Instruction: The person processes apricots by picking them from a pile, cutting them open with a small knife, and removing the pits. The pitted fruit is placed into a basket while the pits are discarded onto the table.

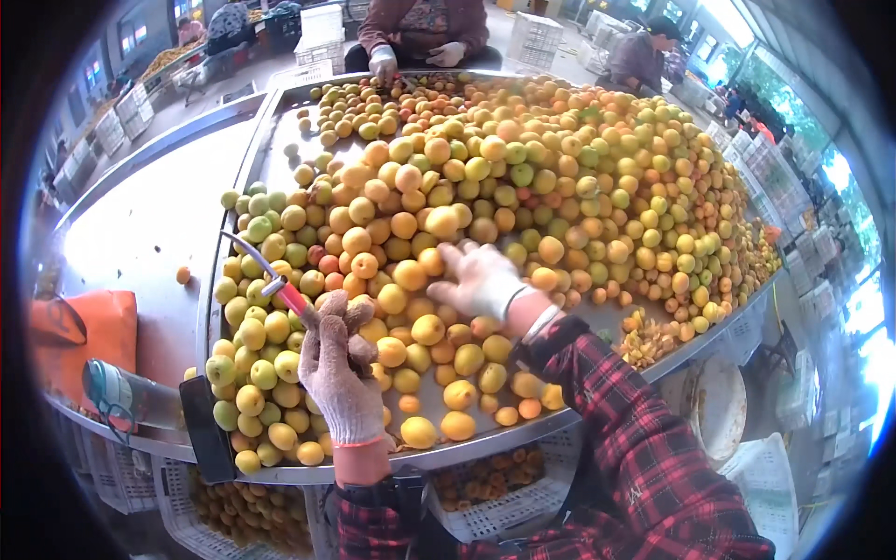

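A large heap of yellow, orange and greenish apricots [579, 177] covers the metal table [245, 159] in front of me. My left hand [341, 378], in a stained knitted glove, is closed around a red-handled tool [292, 297] with a thin, curved metal end pointing up and left. Greener apricots [252, 331] lie to the left of that hand. Reaching in over the middle of the heap is my right hand [481, 280], in a whitish glove. Its fingers are spread and slightly blurred among the apricots, with no fruit visibly gripped.
Split apricot pieces [644, 341] lie by the near right edge. Below the table are crates of fruit [490, 481] and a white bucket [714, 411]. An orange container [89, 336] and a clear bottle [140, 392] stand left. Across the table, a gloved person [425, 28] handles fruit.
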Demonstrator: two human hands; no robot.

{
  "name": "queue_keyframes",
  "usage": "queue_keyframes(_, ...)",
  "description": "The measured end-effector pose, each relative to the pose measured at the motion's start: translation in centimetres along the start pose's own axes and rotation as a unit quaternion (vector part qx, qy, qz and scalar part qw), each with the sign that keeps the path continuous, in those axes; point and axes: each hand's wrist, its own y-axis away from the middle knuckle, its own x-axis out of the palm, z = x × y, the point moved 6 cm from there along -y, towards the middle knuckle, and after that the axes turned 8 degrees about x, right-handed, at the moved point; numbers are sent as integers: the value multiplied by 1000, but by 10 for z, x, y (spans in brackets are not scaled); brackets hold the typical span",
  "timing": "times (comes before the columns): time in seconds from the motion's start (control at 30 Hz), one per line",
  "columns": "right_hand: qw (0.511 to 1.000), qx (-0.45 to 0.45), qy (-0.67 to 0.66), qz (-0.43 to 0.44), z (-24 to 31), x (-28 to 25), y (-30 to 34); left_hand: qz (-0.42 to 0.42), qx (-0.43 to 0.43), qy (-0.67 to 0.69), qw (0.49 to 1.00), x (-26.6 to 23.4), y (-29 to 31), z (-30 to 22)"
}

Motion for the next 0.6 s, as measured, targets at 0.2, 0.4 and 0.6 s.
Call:
queue_keyframes(0.2,975,-138,-174,-14,-21,3,22,0,4,-27,1000,0,2,2)
queue_keyframes(0.4,968,66,-80,-230,-159,-56,17,-3,19,-24,1000,3,1,4)
queue_keyframes(0.6,924,270,-122,-241,-285,-74,1,35,5,-17,999,-1,-2,11)
